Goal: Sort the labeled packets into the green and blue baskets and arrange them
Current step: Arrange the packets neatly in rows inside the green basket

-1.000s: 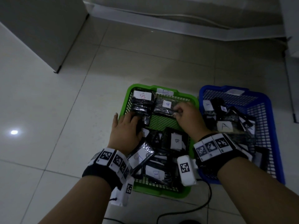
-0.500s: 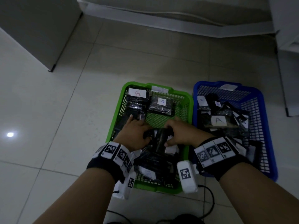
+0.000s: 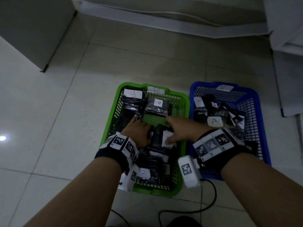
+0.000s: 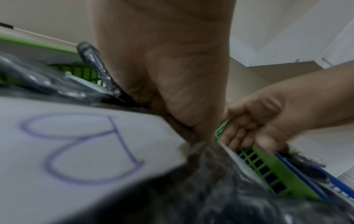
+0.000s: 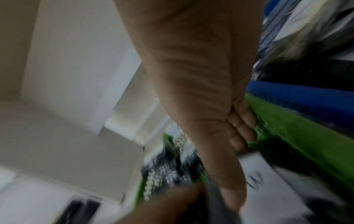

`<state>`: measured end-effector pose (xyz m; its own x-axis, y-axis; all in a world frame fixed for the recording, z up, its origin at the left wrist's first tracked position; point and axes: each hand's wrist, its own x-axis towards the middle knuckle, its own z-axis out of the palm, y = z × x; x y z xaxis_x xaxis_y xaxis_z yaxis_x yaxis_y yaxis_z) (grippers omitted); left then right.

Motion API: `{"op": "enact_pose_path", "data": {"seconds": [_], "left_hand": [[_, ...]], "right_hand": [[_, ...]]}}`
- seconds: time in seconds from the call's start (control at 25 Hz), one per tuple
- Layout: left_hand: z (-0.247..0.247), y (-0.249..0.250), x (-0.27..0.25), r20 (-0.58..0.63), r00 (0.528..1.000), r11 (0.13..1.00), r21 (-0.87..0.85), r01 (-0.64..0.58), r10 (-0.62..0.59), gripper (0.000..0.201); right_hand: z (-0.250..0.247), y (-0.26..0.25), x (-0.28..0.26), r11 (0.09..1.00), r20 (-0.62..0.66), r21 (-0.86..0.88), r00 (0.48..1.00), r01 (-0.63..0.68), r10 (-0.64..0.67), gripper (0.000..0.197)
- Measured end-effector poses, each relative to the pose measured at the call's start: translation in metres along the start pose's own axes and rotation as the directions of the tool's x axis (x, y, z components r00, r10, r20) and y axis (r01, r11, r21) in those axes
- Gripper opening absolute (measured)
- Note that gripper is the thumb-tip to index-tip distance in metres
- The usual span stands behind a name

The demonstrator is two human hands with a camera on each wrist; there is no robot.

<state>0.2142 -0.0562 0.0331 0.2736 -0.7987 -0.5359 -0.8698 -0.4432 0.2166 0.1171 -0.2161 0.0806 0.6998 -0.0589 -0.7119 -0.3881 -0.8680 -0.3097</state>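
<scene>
The green basket [image 3: 114, 102] holds several black packets with white B labels; two lie flat at its far end [image 3: 132, 94] [image 3: 156, 104]. Both hands are in its middle. My left hand [image 3: 139, 131] grips the left side of an upright black packet [image 3: 158, 136]. My right hand [image 3: 180, 130] pinches the same bunch, thumb on its white label [image 3: 167, 136] and fingers behind. In the left wrist view a B label [image 4: 86, 144] fills the foreground, with my right hand's fingers [image 4: 239, 136] curled beyond. The blue basket [image 3: 259, 102] on the right holds packets labelled A [image 3: 214, 121].
The baskets stand side by side on a pale tiled floor. A grey cabinet [image 3: 32, 30] is at the far left and white furniture [image 3: 287, 63] at the far right. A black cable [image 3: 211, 202] lies on the floor near me.
Both hands came back from the far packets to the middle of the green basket and closed on a bunch of packets. Over the last half second they have stayed there.
</scene>
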Motion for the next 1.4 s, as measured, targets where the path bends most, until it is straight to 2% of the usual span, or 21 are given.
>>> {"op": "enact_pose_path", "data": {"seconds": [0.08, 0.2, 0.36, 0.4, 0.48, 0.6, 0.68, 0.84, 0.92, 1.04, 1.2, 1.28, 1.32, 1.4], "left_hand": [[-0.002, 0.002, 0.003, 0.040, 0.999, 0.999, 0.047, 0.010, -0.012, 0.052], [-0.005, 0.003, 0.005, 0.083, 0.996, 0.998, 0.054, 0.017, -0.022, 0.055], [-0.005, 0.003, 0.003, 0.085, 0.996, 1.000, 0.029, 0.009, -0.011, 0.058], [-0.006, 0.003, 0.002, 0.074, 0.997, 0.999, 0.034, 0.009, -0.011, 0.058], [-0.006, 0.001, 0.000, 0.024, 0.999, 1.000, 0.011, 0.024, -0.024, 0.060], [-0.004, -0.009, -0.005, -0.048, 0.998, 0.997, -0.068, 0.027, -0.030, 0.064], [-0.005, -0.015, -0.008, -0.030, 0.999, 0.992, -0.124, 0.017, -0.021, 0.060], [-0.008, -0.019, -0.016, 0.008, 1.000, 0.979, -0.201, -0.015, 0.017, 0.036], [-0.005, -0.023, -0.020, -0.009, 0.999, 0.974, -0.222, -0.052, 0.051, 0.032], [-0.005, -0.028, -0.026, -0.057, 0.996, 0.968, -0.235, -0.086, 0.075, 0.027], [-0.010, -0.031, -0.033, -0.071, 0.997, 0.970, -0.235, -0.058, 0.042, 0.027], [-0.014, -0.030, -0.034, -0.037, 0.999, 0.980, -0.197, -0.036, 0.029, 0.031], [-0.016, -0.029, -0.034, -0.019, 1.000, 0.983, -0.181, -0.022, 0.018, 0.032], [-0.017, -0.025, -0.032, -0.007, 1.000, 0.987, -0.161, 0.000, -0.001, 0.033]], "right_hand": [[0.016, -0.008, 0.005, 0.992, 0.054, -0.125, 0.998, -0.005, 0.011, 0.088], [0.024, -0.010, 0.009, 0.994, -0.023, -0.102, 0.999, -0.041, 0.039, 0.085], [0.017, -0.010, 0.013, 0.990, 0.045, -0.144, 0.999, -0.014, 0.021, 0.065], [0.014, -0.010, 0.011, 0.996, 0.044, -0.084, 0.999, -0.003, 0.007, 0.062], [0.005, -0.004, 0.004, 0.986, -0.035, 0.166, 0.999, 0.017, -0.011, 0.060], [-0.015, 0.008, -0.007, 0.886, -0.204, 0.458, 0.979, 0.072, 0.026, 0.058], [-0.018, 0.009, -0.010, 0.852, -0.266, 0.515, 0.962, 0.093, 0.056, 0.058], [-0.018, 0.004, -0.017, 0.775, -0.418, 0.605, 0.901, 0.181, 0.116, 0.051], [-0.019, 0.000, -0.017, 0.810, -0.420, 0.560, 0.902, 0.176, 0.095, 0.052], [-0.005, -0.013, -0.007, 0.932, -0.286, 0.353, 0.958, 0.082, 0.024, 0.051], [0.012, -0.016, 0.008, 0.963, -0.247, 0.269, 0.963, -0.034, 0.103, 0.048], [0.019, -0.015, 0.015, 0.988, -0.193, 0.112, 0.973, -0.104, 0.124, 0.042], [0.024, -0.016, 0.018, 0.992, -0.239, 0.027, 0.962, -0.127, 0.130, 0.038], [0.034, -0.019, 0.023, 0.987, -0.411, -0.040, 0.903, -0.156, 0.126, 0.027]]}}
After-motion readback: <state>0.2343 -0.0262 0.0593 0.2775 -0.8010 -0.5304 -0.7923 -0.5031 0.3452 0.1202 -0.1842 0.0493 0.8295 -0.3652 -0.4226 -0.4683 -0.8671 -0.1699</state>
